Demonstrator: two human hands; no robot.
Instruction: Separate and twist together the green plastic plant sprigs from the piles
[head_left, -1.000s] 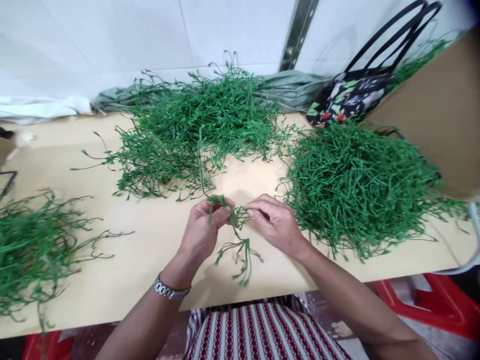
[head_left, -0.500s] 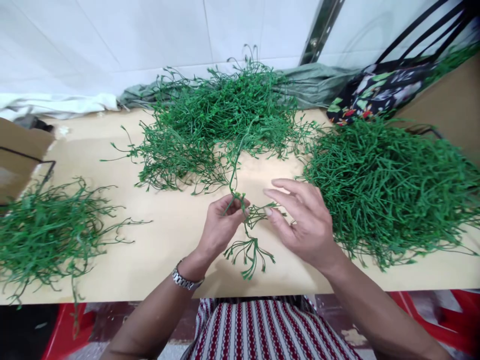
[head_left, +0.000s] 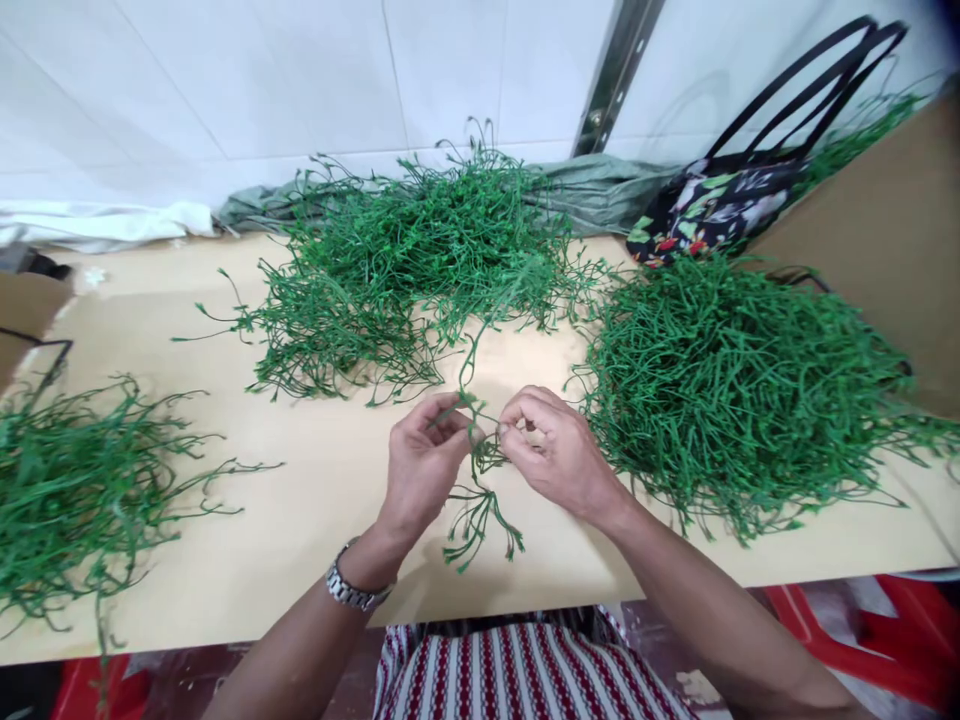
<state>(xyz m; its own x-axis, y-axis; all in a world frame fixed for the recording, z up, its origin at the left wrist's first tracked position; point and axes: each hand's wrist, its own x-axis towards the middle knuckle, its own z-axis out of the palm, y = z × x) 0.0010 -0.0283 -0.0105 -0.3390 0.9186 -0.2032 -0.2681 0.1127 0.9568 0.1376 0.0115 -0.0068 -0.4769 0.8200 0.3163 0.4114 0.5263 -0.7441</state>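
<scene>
My left hand [head_left: 426,462] pinches a green artificial plant stem [head_left: 467,370] near its middle, between thumb and forefinger. The stem runs up from the fingers toward the heap behind, and a fan of thin forked sprigs [head_left: 480,520] hangs below. Close on the right, my right hand [head_left: 553,450] is closed, its thumb and forefinger pinching a thin strand of the same stem. Both hands are held just above the table [head_left: 315,540]. The exact grip of the right fingertips is partly hidden.
Heaps of green plastic stems lie at the back [head_left: 427,235], on the right [head_left: 735,390] and on the left [head_left: 82,490]. A floral bag [head_left: 712,210] leans beside a cardboard box [head_left: 862,240] at the back right. Another box [head_left: 30,310] stands at the left edge.
My right hand has moved left from an open pose and pinched a strand of the stem. My left hand keeps its hold. The camera view has shifted slightly.
</scene>
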